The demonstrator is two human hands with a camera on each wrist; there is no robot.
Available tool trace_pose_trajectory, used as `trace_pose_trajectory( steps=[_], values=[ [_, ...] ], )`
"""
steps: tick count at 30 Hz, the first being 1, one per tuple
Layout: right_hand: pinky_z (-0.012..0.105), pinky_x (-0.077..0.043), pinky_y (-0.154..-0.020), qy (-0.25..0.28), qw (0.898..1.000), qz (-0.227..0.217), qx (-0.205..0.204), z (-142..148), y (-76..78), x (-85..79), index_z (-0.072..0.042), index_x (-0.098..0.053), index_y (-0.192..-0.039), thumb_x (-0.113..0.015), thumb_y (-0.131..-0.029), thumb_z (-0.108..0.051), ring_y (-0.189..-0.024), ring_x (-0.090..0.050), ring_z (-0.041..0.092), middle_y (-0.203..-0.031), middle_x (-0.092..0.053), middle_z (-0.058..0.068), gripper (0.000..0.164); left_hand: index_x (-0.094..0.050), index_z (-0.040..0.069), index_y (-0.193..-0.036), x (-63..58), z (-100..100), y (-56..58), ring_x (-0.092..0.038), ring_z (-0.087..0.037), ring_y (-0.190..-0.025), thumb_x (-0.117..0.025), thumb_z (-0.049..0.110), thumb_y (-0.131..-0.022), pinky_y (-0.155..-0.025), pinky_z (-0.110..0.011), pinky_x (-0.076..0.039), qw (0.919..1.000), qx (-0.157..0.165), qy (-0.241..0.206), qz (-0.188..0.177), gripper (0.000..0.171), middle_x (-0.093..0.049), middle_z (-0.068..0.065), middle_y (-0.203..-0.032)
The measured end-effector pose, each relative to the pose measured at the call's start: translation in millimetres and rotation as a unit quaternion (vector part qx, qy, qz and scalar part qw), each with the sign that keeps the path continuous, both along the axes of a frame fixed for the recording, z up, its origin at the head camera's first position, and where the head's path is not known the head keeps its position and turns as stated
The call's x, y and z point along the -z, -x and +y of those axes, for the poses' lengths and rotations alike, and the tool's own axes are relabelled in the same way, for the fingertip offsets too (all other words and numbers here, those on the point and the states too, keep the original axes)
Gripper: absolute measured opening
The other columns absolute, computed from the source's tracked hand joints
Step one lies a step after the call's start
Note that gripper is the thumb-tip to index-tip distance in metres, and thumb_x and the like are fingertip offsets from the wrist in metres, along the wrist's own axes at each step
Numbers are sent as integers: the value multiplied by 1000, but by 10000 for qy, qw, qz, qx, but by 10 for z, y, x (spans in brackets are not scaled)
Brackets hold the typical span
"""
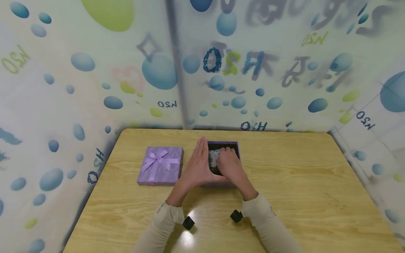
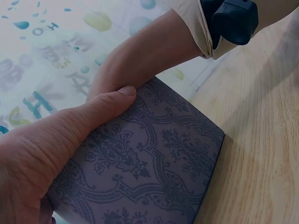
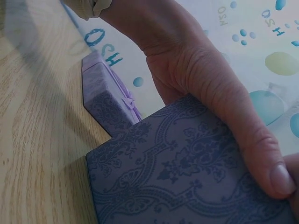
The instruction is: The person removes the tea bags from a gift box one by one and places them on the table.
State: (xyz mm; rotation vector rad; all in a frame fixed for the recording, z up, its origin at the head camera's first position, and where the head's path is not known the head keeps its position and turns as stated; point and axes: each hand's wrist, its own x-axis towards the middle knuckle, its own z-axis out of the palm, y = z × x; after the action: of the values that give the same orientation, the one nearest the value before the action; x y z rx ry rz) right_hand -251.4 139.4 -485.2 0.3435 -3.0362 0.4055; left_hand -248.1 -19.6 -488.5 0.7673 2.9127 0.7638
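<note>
A purple patterned gift box (image 1: 224,184) stands lidless on the table, its inside black. My left hand (image 1: 200,165) braces the box's front left corner, straight fingers along the left side. Its thumb (image 2: 112,103) lies over the front rim. Inside the box is a silver-grey packet (image 1: 213,158) with printed marks. My right hand (image 1: 229,164) reaches in over the front rim with fingers curled at the packet's right side; those fingertips are hidden. In the right wrist view, the box front (image 3: 173,163) fills the lower part, under the left hand.
The purple lid (image 1: 162,167) with a ribbon bow lies left of the box on the wooden table (image 1: 300,182). A wall (image 1: 209,91) printed with blue and green bubbles rises behind the table's far edge. Each sleeved wrist bears a small black device (image 1: 236,216).
</note>
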Motion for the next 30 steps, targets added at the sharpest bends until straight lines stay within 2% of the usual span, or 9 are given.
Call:
trace_pose_trajectory(
  steps=[5, 10, 16, 23, 30],
  values=[
    [52, -50, -99, 49, 9997, -229, 67, -19, 20, -16, 12, -66, -104, -63, -101, -8, -99, -65, 43, -95, -67, 26, 20, 13, 4, -164, -12, -9, -1, 13, -25, -161, -81, 83, -63, -130, -43, -9, 10000, 11, -43, -11, 159, 17, -11, -173],
    [48, -59, -77, 436, 9961, -687, 353, -14, 30, -37, 11, -64, -107, -57, -104, -10, -83, -68, 40, -92, -65, 23, 22, 12, 3, -164, -15, -3, -6, 5, -32, -162, -81, 83, -64, -129, -45, -11, 10000, 29, -79, 3, 159, 15, -13, -173],
    [46, -59, -66, 692, 9931, -857, 412, -15, 45, -36, 8, -64, -104, -52, -107, -12, -73, -68, 35, -84, -62, 16, 24, 13, 5, -164, -23, -7, -17, 17, -21, -159, -81, 83, -63, -130, -42, -7, 9999, 15, -115, -126, 159, 19, -9, -172],
    [38, -48, -55, 1312, 9869, -885, 297, 16, 52, -33, 1, -61, -92, -51, -107, -13, -59, -57, 26, -70, -54, 9, 22, 16, 7, -163, -23, -7, -18, 20, -18, -158, -80, 85, -63, -130, -41, -5, 9998, 5, -129, -172, 159, 22, -7, -172],
    [32, -42, -54, 1826, 9782, -983, 117, 56, 45, -43, -4, -58, -87, -53, -106, -13, -56, -51, 21, -69, -52, 7, 21, 17, 9, -163, -38, 4, -21, 20, -19, -158, -78, 87, -62, -130, -40, -4, 9998, -5, -97, -193, 159, 22, -6, -171]
  ],
)
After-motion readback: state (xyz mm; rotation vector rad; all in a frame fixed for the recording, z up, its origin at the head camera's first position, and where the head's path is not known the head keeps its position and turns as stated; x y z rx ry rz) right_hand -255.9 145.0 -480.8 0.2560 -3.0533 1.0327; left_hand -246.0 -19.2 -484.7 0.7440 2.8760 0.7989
